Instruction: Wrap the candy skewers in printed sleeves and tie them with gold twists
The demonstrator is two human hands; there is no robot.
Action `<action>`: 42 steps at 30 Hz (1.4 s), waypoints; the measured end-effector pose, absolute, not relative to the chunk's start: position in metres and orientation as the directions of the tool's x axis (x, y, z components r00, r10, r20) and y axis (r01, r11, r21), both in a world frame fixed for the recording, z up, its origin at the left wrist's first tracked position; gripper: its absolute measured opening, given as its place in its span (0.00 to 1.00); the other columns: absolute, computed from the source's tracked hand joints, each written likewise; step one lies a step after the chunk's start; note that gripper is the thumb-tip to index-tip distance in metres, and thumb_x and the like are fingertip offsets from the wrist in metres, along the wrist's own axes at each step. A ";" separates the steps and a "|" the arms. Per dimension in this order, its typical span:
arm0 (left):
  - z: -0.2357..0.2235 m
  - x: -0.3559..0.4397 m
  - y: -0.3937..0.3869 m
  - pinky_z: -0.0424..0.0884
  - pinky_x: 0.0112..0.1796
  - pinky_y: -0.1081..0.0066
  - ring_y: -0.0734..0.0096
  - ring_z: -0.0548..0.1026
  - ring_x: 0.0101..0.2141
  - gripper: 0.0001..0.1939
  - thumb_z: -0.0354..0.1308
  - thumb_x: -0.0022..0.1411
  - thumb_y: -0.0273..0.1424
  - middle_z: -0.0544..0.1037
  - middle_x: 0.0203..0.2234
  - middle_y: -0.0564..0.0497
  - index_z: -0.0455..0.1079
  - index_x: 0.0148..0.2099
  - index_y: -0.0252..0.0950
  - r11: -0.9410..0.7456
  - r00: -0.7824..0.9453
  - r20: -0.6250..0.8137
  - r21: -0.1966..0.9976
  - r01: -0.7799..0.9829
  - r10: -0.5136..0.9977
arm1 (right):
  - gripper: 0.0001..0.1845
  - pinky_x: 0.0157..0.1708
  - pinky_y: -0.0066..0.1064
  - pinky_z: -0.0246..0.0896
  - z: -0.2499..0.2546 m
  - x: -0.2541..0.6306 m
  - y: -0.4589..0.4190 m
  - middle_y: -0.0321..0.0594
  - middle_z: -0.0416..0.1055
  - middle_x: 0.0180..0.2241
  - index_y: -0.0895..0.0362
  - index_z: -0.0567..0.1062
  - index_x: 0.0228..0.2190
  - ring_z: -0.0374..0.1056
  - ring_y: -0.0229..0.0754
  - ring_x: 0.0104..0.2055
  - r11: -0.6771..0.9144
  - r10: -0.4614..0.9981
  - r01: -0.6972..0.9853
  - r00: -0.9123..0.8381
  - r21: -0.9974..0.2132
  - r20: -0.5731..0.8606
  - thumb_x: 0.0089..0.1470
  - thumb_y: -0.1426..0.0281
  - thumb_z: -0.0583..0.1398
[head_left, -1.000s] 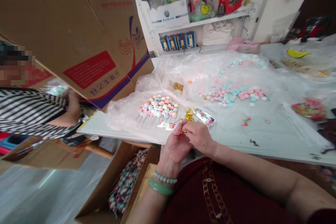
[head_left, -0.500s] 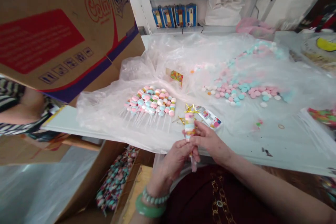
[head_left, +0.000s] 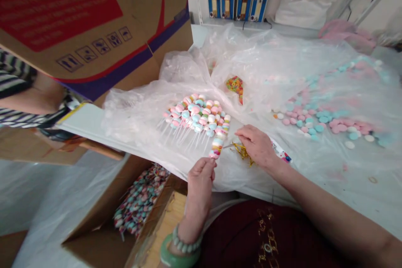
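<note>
Two bare hands at the near side of a candy pile (head_left: 194, 115) on a sheet-covered tabletop (head_left: 84, 122).
Large cardboard box (head_left: 94, 21) to the left of the pile and beyond it; open carton (head_left: 102, 203) below the tabletop, on the pile's near side; loose candy discs (head_left: 323, 121) spread well to its right. The right hand (head_left: 259, 146), just right of the pile, has its fingers bent with the tips close together; whether they pinch anything, I cannot tell. Its palm faces down, the forearm slanting in from the right. The left hand (head_left: 201, 184), nearer than the pile, has thumb and fingers clamped on the near end of a stacked candy stick (head_left: 217, 144), its forearm pointing forward. That stick slants away along the pile's right edge. Gold ties (head_left: 243, 150) lie right of the pile, beside the right hand.
</note>
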State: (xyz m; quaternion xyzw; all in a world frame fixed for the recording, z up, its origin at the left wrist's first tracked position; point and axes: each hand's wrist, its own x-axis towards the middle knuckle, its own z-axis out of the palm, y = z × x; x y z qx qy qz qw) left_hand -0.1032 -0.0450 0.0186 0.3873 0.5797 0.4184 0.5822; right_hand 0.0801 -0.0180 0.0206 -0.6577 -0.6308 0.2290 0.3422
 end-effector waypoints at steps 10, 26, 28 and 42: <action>0.017 -0.112 -0.058 0.40 0.13 0.78 0.85 0.48 0.09 0.14 0.62 0.46 0.40 0.58 0.08 0.62 0.66 0.25 0.34 0.538 0.033 -0.556 0.787 -0.300 0.831 | 0.09 0.36 0.35 0.52 -0.001 0.089 0.000 0.44 0.72 0.33 0.57 0.76 0.29 0.62 0.47 0.39 0.289 0.951 0.957 -0.283 -0.033 0.123 0.56 0.76 0.56; 0.048 -0.031 -0.038 0.72 0.43 0.63 0.65 0.73 0.42 0.12 0.66 0.53 0.36 0.75 0.42 0.48 0.68 0.30 0.34 0.653 0.531 -0.403 0.600 -0.462 0.746 | 0.13 0.36 0.33 0.56 0.029 0.126 -0.055 0.41 0.71 0.27 0.55 0.78 0.29 0.62 0.43 0.34 0.224 0.835 0.849 0.087 -0.479 0.544 0.58 0.74 0.54; 0.046 -0.024 -0.039 0.71 0.43 0.63 0.67 0.73 0.39 0.11 0.65 0.54 0.37 0.75 0.38 0.49 0.69 0.32 0.34 0.638 0.568 -0.362 0.646 -0.418 0.739 | 0.14 0.37 0.34 0.56 0.031 0.123 -0.063 0.41 0.71 0.28 0.55 0.77 0.27 0.62 0.43 0.34 0.250 0.840 0.861 0.034 -0.443 0.541 0.58 0.75 0.54; 0.032 -0.035 -0.037 0.65 0.22 0.78 0.81 0.66 0.21 0.10 0.67 0.51 0.30 0.70 0.23 0.55 0.69 0.31 0.31 0.688 0.538 -0.445 0.577 -0.439 0.716 | 0.11 0.39 0.33 0.64 0.005 0.133 -0.093 0.41 0.73 0.33 0.53 0.78 0.33 0.68 0.41 0.37 0.339 0.865 0.617 0.092 -0.710 0.493 0.59 0.72 0.55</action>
